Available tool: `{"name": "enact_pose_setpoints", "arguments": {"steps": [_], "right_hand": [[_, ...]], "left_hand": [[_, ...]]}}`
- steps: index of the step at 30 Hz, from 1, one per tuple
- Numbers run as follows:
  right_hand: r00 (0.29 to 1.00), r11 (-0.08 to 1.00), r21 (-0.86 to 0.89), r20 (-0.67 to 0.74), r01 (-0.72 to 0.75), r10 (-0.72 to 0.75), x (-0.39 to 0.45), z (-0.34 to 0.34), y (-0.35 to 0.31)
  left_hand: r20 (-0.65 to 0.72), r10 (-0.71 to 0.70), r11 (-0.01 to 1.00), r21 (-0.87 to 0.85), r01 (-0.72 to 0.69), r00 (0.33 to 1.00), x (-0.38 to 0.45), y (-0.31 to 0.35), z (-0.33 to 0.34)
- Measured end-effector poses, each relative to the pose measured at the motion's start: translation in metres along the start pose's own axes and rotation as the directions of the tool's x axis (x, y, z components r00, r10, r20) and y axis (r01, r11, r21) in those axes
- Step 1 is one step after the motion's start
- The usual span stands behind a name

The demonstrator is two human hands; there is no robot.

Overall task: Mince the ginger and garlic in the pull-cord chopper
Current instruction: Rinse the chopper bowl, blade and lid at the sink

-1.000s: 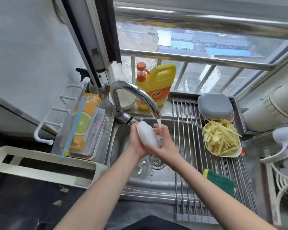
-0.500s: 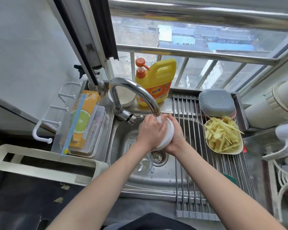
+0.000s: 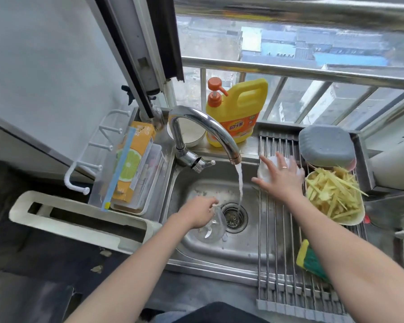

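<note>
Stainless steel sink basin [image 3: 196, 248] fills the frame's centre, water running from the curved chrome tap [image 3: 203, 127]. The left hand [image 3: 196, 214] reaches down, fingers curled onto the clear plastic chopper bowl [image 3: 210, 231] beside the drain, probably to rinse it. The right hand [image 3: 280, 176], fingers spread, rests on the round white chopper lid [image 3: 265, 173] at centre right, likely parking it on the ribbed metal rack [image 3: 278, 241] to drain. Pale yellow ginger strips [image 3: 331, 194] wait in a dish at right.

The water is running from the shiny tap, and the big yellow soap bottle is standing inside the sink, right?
Not quite. In the head view the water does run from the shiny curved metal tap, but the big yellow soap bottle with the orange pump stands on the ledge behind the steel sink, not inside it.
</note>
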State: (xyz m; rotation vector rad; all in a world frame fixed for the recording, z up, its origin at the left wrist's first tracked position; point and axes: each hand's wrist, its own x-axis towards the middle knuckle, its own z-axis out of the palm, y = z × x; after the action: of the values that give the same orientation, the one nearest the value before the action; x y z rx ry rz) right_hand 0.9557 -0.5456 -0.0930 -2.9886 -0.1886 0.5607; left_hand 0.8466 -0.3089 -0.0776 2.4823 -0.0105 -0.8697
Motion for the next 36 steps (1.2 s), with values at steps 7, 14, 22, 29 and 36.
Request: {"name": "enact_pose_setpoints", "arguments": {"steps": [7, 14, 22, 29, 36], "right_hand": [[0.957, 0.966, -0.003, -0.137, 0.257, -0.255, -0.029, 0.008, -0.064], [0.814, 0.942, 0.226, 0.577, -0.248, 0.075, -0.047, 0.101, -0.103], [0.71, 0.634, 0.438, 0.654, -0.637, 0.261, -0.038, 0.174, -0.109], [0.918, 0.501, 0.769, 0.318, -0.396, 0.236, -0.072, 0.123, -0.098], [0.994, 0.739, 0.666, 0.085, -0.107, 0.067, -0.095, 0.042, -0.08]], "left_hand": [[0.098, -0.203, 0.976, -0.058, 0.209, 0.974, -0.01, -0.032, 0.018], [0.073, -0.258, 0.952, -0.152, 0.267, 0.963, -0.011, -0.048, 0.035], [0.072, -0.29, 0.943, -0.148, 0.298, 0.954, -0.015, -0.07, 0.059], [0.024, -0.475, 0.683, -0.62, 0.386, 0.88, -0.015, -0.051, 0.051], [0.268, -0.103, -0.201, -0.949, 0.244, 0.958, -0.021, -0.026, 0.04]]}}
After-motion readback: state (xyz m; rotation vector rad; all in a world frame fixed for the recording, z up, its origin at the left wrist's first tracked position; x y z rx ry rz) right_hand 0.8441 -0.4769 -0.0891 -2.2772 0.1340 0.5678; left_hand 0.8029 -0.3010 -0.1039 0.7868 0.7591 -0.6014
